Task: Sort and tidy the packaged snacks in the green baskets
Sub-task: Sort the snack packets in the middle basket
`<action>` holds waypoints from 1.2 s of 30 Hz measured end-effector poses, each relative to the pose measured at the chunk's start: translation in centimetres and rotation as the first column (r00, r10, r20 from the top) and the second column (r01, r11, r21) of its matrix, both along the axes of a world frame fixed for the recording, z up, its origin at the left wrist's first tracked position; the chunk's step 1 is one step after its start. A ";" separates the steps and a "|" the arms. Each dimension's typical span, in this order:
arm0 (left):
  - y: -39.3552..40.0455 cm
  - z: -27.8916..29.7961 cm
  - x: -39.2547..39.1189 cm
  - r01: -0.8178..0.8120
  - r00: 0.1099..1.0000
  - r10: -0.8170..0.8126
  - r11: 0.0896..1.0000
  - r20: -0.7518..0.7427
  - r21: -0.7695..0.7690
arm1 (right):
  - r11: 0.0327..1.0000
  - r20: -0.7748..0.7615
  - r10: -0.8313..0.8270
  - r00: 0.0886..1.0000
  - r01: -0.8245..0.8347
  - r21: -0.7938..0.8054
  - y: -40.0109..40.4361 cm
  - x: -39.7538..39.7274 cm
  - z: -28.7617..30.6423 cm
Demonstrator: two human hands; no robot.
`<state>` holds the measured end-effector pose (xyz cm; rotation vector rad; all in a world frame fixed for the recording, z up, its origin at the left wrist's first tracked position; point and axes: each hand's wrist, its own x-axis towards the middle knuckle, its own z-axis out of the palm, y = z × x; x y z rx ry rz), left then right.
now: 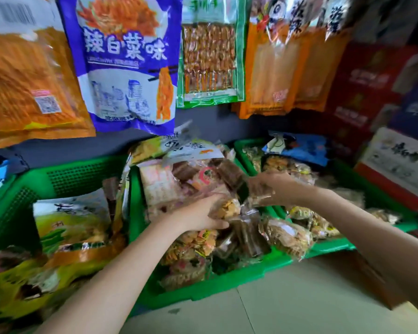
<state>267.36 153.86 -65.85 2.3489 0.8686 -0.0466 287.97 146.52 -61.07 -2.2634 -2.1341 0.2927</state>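
1. Three green baskets sit side by side on a pale tiled floor [299, 304]: left basket [15, 196], middle basket [217, 283], right basket [331, 248]. All hold packaged snacks.
2. Left hand [198, 213] is over the middle basket, fingers curled round a clear snack pack [225, 208] with yellowish pieces inside, thumb under it.
3. Right hand [270, 188] is just beside it, over the gap between the middle and right baskets, gripping a second clear pack [257, 198]. Motion blur; exact finger hold is unclear.
4. Middle basket is piled high: clear bags of brown bars [246, 235], orange-label packs, a white and green bag [179, 148] on top at the back.
5. Left basket: green and yellow bag [70, 222] standing upright, more bags in front.
6. Right basket: clear bags, blue pack [299, 147] at the back.
7. Wall above: hanging packs, incl. a big purple bag [126, 63] and an orange bag [27, 80].
8. Red cartons [362, 88] stacked at right.
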 end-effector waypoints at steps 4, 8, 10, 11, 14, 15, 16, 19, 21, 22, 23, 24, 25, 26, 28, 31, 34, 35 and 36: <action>-1.2 0.0 2.6 0.011 0.997 -0.015 0.999 0.075 0.044 | 0.954 -0.120 -0.172 0.978 0.196 0.227 -0.7 3.8 -0.3; -2.4 -0.2 4.7 0.046 0.999 -0.046 0.999 -0.021 0.003 | 0.931 -0.290 -0.365 0.884 0.346 -0.116 -1.8 6.7 -1.6; -2.3 -0.9 5.1 0.034 0.986 -0.021 0.997 -0.166 0.075 | 0.907 -0.419 -0.409 0.811 0.413 -0.087 -2.0 7.3 -2.7; -2.2 -1.0 5.2 0.003 0.984 0.021 0.991 -0.175 0.135 | 0.884 -0.460 -0.433 0.775 0.464 -0.049 -2.0 7.5 -2.9; -2.4 0.4 5.7 -0.163 0.985 0.170 0.966 -0.016 0.200 | 0.888 -0.578 -0.434 0.691 0.435 -0.147 -2.6 8.1 -1.9; -2.7 1.1 6.1 -0.162 0.987 0.158 0.974 0.043 0.157 | 0.909 -0.599 -0.414 0.685 0.349 -0.230 -3.2 8.3 -1.0; -3.0 2.0 6.5 -0.093 0.994 0.086 0.989 0.066 0.118 | 0.913 -0.602 -0.403 0.690 0.258 -0.315 -3.9 8.4 -0.1; -5.1 3.1 7.9 0.213 0.971 -0.207 0.976 -0.122 0.035 | 0.877 -0.336 -0.315 0.888 0.137 -0.461 -4.6 8.5 0.6; -5.6 2.0 8.5 0.237 0.948 -0.219 0.970 -0.232 0.052 | 0.915 -0.086 -0.211 0.974 0.166 -0.368 -4.2 8.3 -1.3; -5.5 1.3 8.7 0.218 0.956 -0.193 0.971 -0.220 0.096 | 0.940 -0.031 -0.194 0.980 0.177 -0.291 -3.9 8.1 -2.5; -5.2 0.8 8.6 0.195 0.969 -0.164 0.967 -0.184 0.162 | 0.959 -0.023 -0.194 0.981 0.185 -0.217 -3.7 8.1 -3.4; -4.9 0.8 8.5 0.175 0.979 -0.141 0.952 -0.148 0.249 | 0.970 -0.048 -0.198 0.979 0.189 -0.156 -3.7 8.1 -4.1; -4.4 0.6 8.3 0.156 0.986 -0.123 0.929 -0.116 0.334 | 0.975 -0.081 -0.202 0.976 0.192 -0.114 -3.6 8.3 -4.3; -4.0 0.7 8.0 0.126 0.991 -0.100 0.907 -0.086 0.401 | 0.976 -0.098 -0.205 0.974 0.196 -0.091 -3.7 8.3 -4.3; -3.1 0.7 7.4 0.036 0.999 -0.019 0.891 -0.041 0.452 | 0.969 -0.124 -0.243 0.962 0.235 -0.070 -3.7 8.7 -4.1; -1.7 1.2 6.7 -0.144 0.986 0.167 0.883 -0.013 0.446 | 0.933 -0.208 -0.346 0.915 0.359 0.025 -3.6 9.2 -3.5; 0.1 1.4 5.2 -0.251 0.931 0.353 0.808 -0.097 0.532 | 0.882 -0.238 -0.408 0.881 0.448 0.148 -3.2 9.6 -2.5; 0.7 1.4 4.6 -0.281 0.906 0.406 0.786 -0.117 0.550 | 0.877 -0.266 -0.409 0.873 0.457 0.151 -2.9 9.7 -2.2; 1.2 1.4 4.0 -0.310 0.891 0.437 0.782 -0.122 0.540 | 0.900 -0.256 -0.383 0.888 0.421 0.115 -2.7 9.8 -1.8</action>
